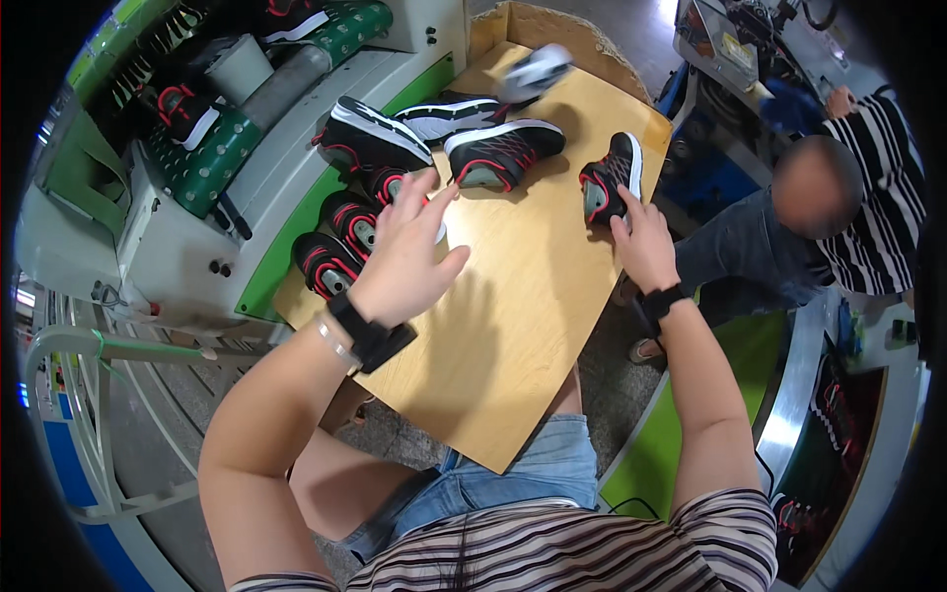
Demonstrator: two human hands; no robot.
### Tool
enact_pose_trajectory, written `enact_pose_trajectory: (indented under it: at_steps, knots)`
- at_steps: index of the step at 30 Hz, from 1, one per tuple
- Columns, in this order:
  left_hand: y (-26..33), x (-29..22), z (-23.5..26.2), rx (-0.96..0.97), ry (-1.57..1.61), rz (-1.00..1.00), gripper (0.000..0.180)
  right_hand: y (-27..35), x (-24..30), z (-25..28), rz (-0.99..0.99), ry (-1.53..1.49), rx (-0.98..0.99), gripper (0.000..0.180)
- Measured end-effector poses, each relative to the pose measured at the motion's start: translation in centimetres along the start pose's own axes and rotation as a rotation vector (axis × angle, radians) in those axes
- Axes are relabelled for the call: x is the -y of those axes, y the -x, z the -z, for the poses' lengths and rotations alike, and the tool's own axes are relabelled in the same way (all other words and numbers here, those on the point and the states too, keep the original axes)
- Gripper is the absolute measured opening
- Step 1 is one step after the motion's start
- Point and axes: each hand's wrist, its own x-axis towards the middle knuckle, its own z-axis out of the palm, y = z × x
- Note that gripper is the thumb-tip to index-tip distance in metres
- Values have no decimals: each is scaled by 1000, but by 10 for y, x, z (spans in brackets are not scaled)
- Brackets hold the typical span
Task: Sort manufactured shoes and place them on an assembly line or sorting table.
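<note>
My left hand (409, 257) is raised over the board with its fingers spread and nothing in it. Its fingertips are in front of a cluster of black sneakers with red trim and pale soles. Among these, one sneaker (508, 150) lies tilted just beyond the fingertips, and another (377, 133) rests on its side behind. Two more, a sneaker (326, 264) and its neighbour (351, 219), stand left of that hand. At the right edge of the board, my right hand (647, 247) has thumb and forefinger closed at the heel of a single black-and-red sneaker (616, 173).
A motion-blurred shoe (534, 73) is at the far end of the wooden board (523, 316). On the left stands a machine (340, 94) with green rollers (202, 163) bearing shoes. Another person (868, 187) in stripes is close on the right, beside a bench with more shoes.
</note>
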Motion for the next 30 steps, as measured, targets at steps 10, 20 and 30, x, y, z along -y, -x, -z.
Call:
enact_pose_trajectory:
  at_steps: [10,20,30]
  knots:
    - [-144,23,-80,61,-580,-202,99,12,26,-31,234,180,-111,93]
    - [-153,7,-69,637,251,248,122,-11,-66,-19,-179,-666,-286,86]
    - [-75,-40,-128,-189,1244,474,82,-2,-27,-42,-6,-698,-211,79]
